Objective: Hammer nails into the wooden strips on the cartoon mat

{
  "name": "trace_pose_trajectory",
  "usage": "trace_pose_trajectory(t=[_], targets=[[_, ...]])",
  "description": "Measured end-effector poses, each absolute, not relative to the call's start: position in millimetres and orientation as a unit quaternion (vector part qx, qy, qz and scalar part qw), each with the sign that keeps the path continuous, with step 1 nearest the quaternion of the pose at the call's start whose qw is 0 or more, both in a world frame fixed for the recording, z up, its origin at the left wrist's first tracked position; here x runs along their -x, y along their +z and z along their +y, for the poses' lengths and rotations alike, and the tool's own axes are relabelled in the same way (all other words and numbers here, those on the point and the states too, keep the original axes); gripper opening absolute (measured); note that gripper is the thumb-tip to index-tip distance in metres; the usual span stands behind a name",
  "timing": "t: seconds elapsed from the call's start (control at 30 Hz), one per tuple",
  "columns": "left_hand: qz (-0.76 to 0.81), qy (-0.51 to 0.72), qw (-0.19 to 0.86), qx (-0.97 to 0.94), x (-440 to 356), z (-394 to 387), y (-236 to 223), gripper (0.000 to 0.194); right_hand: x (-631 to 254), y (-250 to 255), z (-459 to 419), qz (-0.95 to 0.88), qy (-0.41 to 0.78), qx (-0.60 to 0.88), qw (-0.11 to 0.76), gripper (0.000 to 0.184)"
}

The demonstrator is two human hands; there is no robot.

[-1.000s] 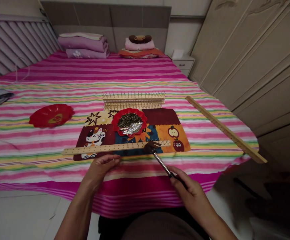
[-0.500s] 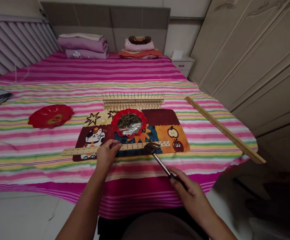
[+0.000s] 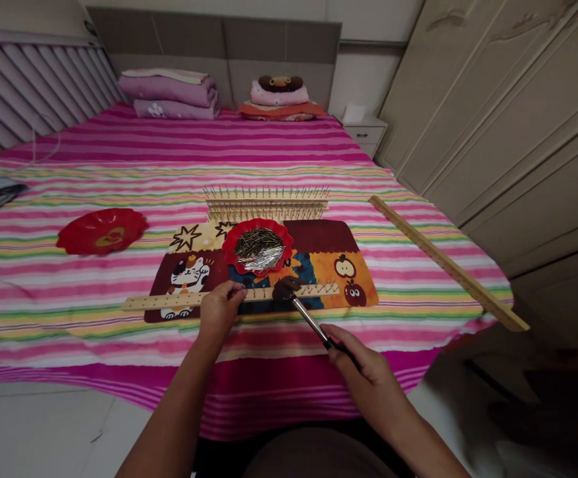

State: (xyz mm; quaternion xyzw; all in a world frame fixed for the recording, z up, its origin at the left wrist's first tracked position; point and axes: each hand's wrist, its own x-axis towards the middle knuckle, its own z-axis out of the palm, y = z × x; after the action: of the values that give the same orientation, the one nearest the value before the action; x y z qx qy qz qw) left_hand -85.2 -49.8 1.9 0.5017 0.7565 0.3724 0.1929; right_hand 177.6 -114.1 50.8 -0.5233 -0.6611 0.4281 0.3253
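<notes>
My right hand [image 3: 356, 362] grips the black handle of a hammer [image 3: 313, 318]. The dark hammer head is over a narrow wooden strip [image 3: 159, 303] in the head view. A row of nails stands up from the strip's right half; the left part has small holes. At the left end of that row, my left hand [image 3: 220, 307] pinches thumb and finger together against the strip. What sits between those fingertips is too small to make out. Just beyond, a red scalloped dish [image 3: 229, 247] holds a heap of loose nails [image 3: 259, 245].
Beneath the strip lies a patterned mat [image 3: 318, 236] on a striped bedspread [image 3: 169, 179]. Behind the dish are wooden strips bristling with nails [image 3: 269, 204]. A red plate [image 3: 102, 231] lies left, another wooden strip [image 3: 448, 263] right. Folded bedding [image 3: 169, 93] is farther back.
The hammer and my right hand have shifted left along the strip. My left hand has moved slightly right, still pinched at the strip.
</notes>
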Motion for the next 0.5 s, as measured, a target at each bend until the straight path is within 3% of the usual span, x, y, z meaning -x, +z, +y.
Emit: trace_pose_trajectory(t=[0.5], targets=[[0.76, 0.343, 0.141, -0.534, 84, -52, 1, 0.011, -137, 56, -84, -0.74, 0.388, 0.45, 0.315, 0.034]])
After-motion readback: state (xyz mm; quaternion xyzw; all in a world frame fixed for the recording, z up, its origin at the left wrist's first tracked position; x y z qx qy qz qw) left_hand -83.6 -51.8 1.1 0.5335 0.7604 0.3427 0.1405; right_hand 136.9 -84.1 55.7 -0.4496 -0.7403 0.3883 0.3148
